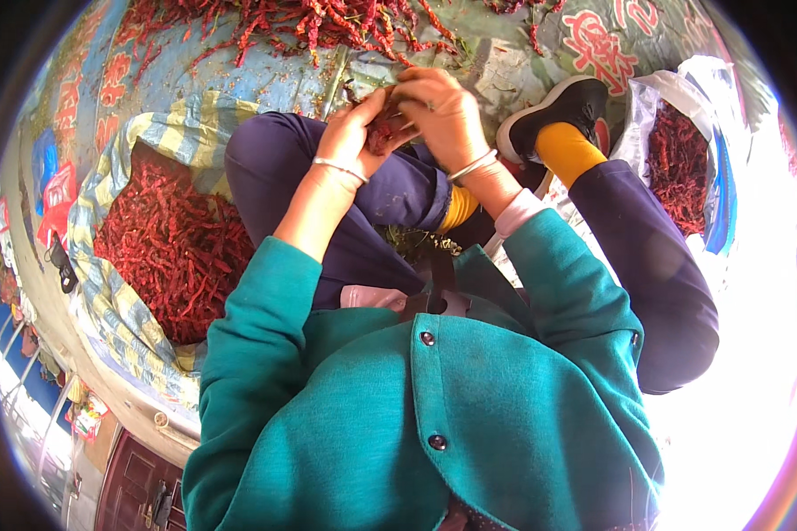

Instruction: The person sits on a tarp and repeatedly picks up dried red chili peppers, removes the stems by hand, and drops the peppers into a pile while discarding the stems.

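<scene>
Both of my hands meet above my bent knee, near the pile of dried red chili peppers (328, 22) spread on the printed tarp. My left hand (352, 133) is curled around some dark red dried chilies (383, 133), which show between the two hands. Fingers bent inward, my right hand (443, 113) pinches at the same spot, and its fingertips partly hide what they grip. A stalk or pepper tip pokes out above the left thumb. Each wrist wears a silver bangle.
On the left, a checked cloth sack (88, 230) holds a big heap of red chilies. A white plastic sack (633, 115) of darker chilies stands at the right, beyond my black shoe (562, 115). Printed tarp (266, 93) lies under the pile. Strong glare washes out the lower right.
</scene>
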`<state>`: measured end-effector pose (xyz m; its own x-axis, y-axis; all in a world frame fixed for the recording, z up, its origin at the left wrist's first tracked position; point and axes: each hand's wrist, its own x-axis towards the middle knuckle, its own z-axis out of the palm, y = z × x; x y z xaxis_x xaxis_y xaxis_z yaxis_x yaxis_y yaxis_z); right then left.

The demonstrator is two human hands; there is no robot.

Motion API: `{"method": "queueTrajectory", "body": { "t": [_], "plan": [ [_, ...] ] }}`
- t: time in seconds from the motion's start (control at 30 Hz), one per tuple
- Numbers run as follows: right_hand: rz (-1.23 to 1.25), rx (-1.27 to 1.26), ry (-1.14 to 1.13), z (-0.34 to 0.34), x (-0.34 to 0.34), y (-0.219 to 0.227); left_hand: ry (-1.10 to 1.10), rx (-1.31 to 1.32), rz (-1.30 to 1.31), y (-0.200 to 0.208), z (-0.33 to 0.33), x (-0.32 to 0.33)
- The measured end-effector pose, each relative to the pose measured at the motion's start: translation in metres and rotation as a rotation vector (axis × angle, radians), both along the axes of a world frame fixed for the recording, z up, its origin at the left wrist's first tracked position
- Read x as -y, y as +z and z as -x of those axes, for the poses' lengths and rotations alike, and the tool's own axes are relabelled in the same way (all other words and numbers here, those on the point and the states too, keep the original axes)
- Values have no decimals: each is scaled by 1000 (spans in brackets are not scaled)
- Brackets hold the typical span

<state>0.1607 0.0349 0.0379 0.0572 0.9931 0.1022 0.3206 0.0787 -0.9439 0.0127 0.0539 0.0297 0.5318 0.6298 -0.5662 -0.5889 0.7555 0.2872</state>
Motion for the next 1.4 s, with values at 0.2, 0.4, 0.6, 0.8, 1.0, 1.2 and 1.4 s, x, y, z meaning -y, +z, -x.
{"method": "queueTrajectory", "body": {
  "t": [0.2, 0.4, 0.6, 0.8, 1.0, 1.2, 1.4],
  "plan": [
    [83, 197, -99, -37, -53, -21, 20, 83, -89, -31, 6, -17],
    [217, 927, -175, -75, -105, -81, 8, 124, -96, -11, -4, -36],
    [172, -82, -219, -92, -71, -90, -55, 18, -198, -37, -4, -33],
    [108, -16, 28, -13, -2, -33, -82, -419, -247, -36, -17, -15],
    [318, -156, -73, -11, 5, -46, 20, -590, -337, -32, -21, -9],
    [460, -307, -249, -24, -9, -67, 143, -1017, -1168, -17, -28, -8],
    [110, 799, 45, -43, -29, -71, 306, -265, -86, -33, 3, -26]
  ]
}}
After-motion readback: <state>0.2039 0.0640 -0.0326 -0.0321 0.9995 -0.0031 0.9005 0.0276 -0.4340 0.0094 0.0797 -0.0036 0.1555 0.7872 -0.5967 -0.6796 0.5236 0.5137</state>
